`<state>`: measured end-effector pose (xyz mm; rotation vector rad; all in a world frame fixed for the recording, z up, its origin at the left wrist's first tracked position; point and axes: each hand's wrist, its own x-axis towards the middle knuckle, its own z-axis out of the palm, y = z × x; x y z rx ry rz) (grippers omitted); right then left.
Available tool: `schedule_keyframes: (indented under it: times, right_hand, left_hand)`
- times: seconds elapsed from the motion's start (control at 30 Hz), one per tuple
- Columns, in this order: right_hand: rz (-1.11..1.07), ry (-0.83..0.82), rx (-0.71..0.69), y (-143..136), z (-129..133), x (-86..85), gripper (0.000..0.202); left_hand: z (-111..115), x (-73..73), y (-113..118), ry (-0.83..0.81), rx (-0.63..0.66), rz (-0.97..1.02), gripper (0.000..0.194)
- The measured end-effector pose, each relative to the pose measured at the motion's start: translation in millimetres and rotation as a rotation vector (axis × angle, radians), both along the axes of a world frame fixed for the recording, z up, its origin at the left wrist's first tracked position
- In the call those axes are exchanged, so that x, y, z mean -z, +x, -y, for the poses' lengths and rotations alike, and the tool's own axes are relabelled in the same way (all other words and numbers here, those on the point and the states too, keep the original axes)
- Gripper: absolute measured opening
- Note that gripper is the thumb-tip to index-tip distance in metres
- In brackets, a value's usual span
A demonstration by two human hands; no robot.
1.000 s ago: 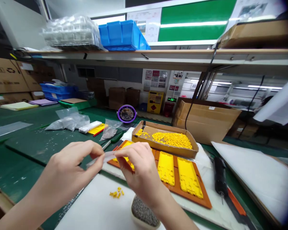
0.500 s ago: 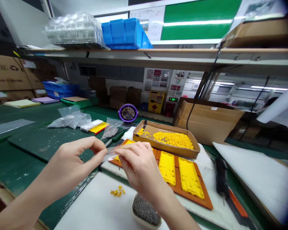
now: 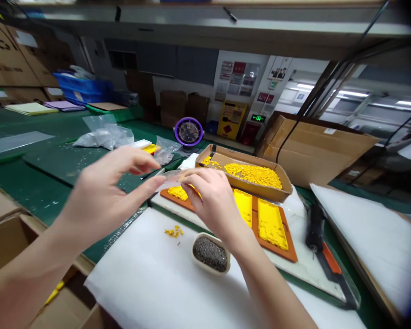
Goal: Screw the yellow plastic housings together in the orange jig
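We hold a small clear plastic bag [image 3: 173, 176] above the orange tray [image 3: 287, 253], its long axis running left to right between our hands. Left hand [image 3: 104, 198] and right hand [image 3: 214, 201] each pinch one end between thumb and fingertips.

left hand [image 3: 102, 196] motion-blurred, clear strip [image 3: 173, 175] indistinct, orange tray [image 3: 287, 249] partly hidden
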<state>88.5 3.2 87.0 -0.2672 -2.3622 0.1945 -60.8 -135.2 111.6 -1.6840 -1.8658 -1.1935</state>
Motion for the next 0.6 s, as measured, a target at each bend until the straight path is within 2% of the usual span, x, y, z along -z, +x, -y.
schedule_keyframes:
  times: [0.07,0.1,0.17,0.2,0.27,0.37,0.47,0.6]
  right_hand:
    - [0.0,-0.005,0.01,-1.2,-2.6,2.1,0.013]
    - [0.0,-0.003,0.014,-1.6,-3.4,3.1,0.013]
    - [-0.004,0.012,0.03,-2.2,-4.4,5.1,0.014]
    - [-0.005,0.022,0.04,-2.3,-4.6,6.0,0.015]
    - [-0.002,0.039,0.059,-2.3,-4.9,7.5,0.016]
    - [0.009,0.051,0.074,-2.0,-4.7,8.6,0.015]
    - [0.029,0.044,0.077,-2.8,-4.0,9.8,0.014]
    - [0.059,0.024,0.054,-5.5,-4.7,12.9,0.015]
  left_hand:
    - [9.3,9.8,6.1,-0.038,0.075,-0.048,0.014]
    - [12.3,18.9,9.4,-0.163,0.17,-0.06,0.012]
    - [13.0,44.3,15.1,-0.525,0.372,-0.045,0.008]
    - [10.7,59.1,17.2,-0.647,0.377,-0.012,0.009]
    - [3.0,87.6,19.7,-0.771,0.332,0.03,0.009]
    - [-8.5,116.7,22.0,-0.846,0.248,0.031,0.008]
    - [-14.4,128.5,26.4,-0.868,0.185,-0.022,0.014]
    - [-13.3,130.2,33.7,-0.84,0.196,-0.051,0.015]
